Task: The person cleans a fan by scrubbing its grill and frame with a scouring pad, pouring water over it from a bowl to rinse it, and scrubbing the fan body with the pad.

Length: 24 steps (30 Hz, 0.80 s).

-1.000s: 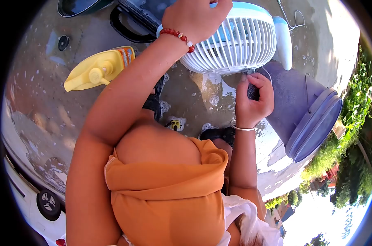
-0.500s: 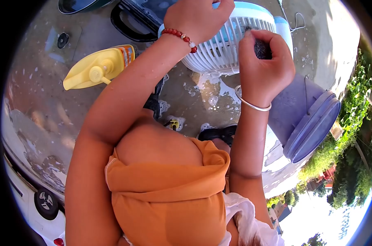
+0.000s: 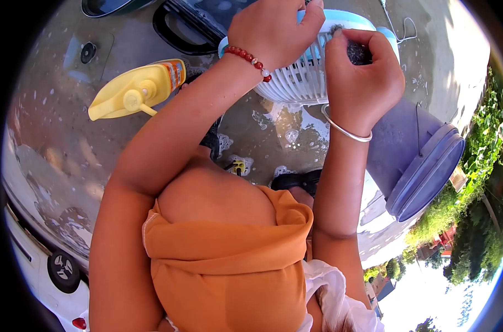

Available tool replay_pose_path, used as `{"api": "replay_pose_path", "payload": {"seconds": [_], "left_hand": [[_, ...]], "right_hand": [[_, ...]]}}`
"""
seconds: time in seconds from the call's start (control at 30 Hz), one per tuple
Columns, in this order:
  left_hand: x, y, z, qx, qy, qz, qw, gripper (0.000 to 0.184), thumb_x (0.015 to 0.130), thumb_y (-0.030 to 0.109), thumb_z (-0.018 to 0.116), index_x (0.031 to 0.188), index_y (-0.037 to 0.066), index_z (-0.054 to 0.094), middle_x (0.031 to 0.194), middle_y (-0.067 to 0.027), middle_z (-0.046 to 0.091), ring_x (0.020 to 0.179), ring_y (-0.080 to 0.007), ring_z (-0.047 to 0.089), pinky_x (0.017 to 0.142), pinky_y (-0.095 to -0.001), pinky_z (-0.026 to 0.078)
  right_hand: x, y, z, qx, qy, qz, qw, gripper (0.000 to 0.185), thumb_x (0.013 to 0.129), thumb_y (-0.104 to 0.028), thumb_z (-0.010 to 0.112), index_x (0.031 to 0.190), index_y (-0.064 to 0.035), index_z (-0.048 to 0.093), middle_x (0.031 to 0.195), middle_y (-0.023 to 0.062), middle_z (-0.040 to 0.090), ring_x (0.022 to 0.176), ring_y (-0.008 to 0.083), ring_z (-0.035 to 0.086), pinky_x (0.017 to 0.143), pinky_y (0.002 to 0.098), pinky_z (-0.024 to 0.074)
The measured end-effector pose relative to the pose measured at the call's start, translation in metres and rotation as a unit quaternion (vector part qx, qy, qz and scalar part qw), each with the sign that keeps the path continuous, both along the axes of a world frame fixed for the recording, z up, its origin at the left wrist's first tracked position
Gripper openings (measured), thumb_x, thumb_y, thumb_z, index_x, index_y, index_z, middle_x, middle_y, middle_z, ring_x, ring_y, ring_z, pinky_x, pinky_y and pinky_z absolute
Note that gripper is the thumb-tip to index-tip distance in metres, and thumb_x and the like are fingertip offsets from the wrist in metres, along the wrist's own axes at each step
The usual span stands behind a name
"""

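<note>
A fan [image 3: 298, 83] is set directly ahead of the body, beyond the knees, with its white grille faced toward the person. Its wider span is laid from left to right, and its bars are run roughly away from the lap. Neither hand is clearly nearer: the left part is covered by the left hand [image 3: 276, 27] and the right part by the right hand [image 3: 365, 77].

A dark scrubbing pad [image 3: 359, 53] is pinched in the right hand, the thumb and fingers being closed around it. Its tip is seen past the thumb, over the bars; whether they are touched cannot be told. The left hand is bent over the fan's far edge, but its fingertips are hidden, so the firmness of its hold cannot be judged.

A purple bucket [image 3: 401, 133] is placed right of the right wrist, and a yellow bottle [image 3: 138, 91] left of the left forearm.
</note>
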<state>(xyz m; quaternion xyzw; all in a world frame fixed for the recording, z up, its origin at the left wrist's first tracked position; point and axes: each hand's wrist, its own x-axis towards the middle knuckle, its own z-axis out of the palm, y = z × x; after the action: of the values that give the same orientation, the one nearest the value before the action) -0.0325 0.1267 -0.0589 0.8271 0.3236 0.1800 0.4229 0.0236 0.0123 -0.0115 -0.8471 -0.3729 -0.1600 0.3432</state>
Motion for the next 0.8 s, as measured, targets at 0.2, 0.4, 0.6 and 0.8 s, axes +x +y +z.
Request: {"api": "replay_pose_path", "payload": {"seconds": [0.2,0.4,0.6,0.8], "left_hand": [[0.004,0.006,0.000,-0.025,0.014,0.004,1.000,0.042,0.097,0.036,0.050,0.074,0.003,0.064,0.074,-0.0250,0.064,0.074,-0.0458,0.064,0.067,-0.0561,0.048],[-0.001,-0.007,0.007,-0.005,-0.001,-0.017,1.000,0.040,0.096,0.034,0.051,0.074,0.004,0.064,0.074,-0.0245,0.064,0.074,-0.0456,0.064,0.067,-0.0559,0.049],[0.000,-0.003,0.006,-0.008,0.005,-0.004,1.000,0.039,0.096,0.034,0.051,0.076,0.004,0.065,0.076,-0.0238,0.066,0.076,-0.0459,0.064,0.068,-0.0557,0.049],[0.001,0.001,0.002,-0.031,0.013,-0.003,0.999,0.039,0.096,0.035,0.051,0.077,0.004,0.065,0.077,-0.0239,0.066,0.078,-0.0444,0.065,0.069,-0.0545,0.049]], "right_hand": [[-0.019,-0.038,-0.003,0.021,0.036,-0.005,0.999,0.014,0.071,0.003,0.075,0.080,-0.0041,0.066,0.081,0.0097,0.070,0.071,0.0258,0.066,0.069,0.0318,0.0537],[-0.026,-0.045,-0.004,0.022,0.054,-0.030,0.998,0.012,0.072,0.001,0.074,0.078,-0.0048,0.065,0.078,0.0084,0.069,0.070,0.0249,0.066,0.067,0.0316,0.0526],[-0.007,-0.007,0.012,-0.041,0.077,-0.048,0.995,0.009,0.073,-0.004,0.073,0.077,-0.0050,0.066,0.073,0.0076,0.066,0.065,0.0243,0.063,0.063,0.0318,0.0507],[-0.032,-0.058,0.008,-0.021,0.096,-0.044,0.994,0.012,0.071,0.002,0.073,0.080,-0.0023,0.066,0.078,0.0108,0.068,0.069,0.0265,0.065,0.068,0.0325,0.0529]]}}
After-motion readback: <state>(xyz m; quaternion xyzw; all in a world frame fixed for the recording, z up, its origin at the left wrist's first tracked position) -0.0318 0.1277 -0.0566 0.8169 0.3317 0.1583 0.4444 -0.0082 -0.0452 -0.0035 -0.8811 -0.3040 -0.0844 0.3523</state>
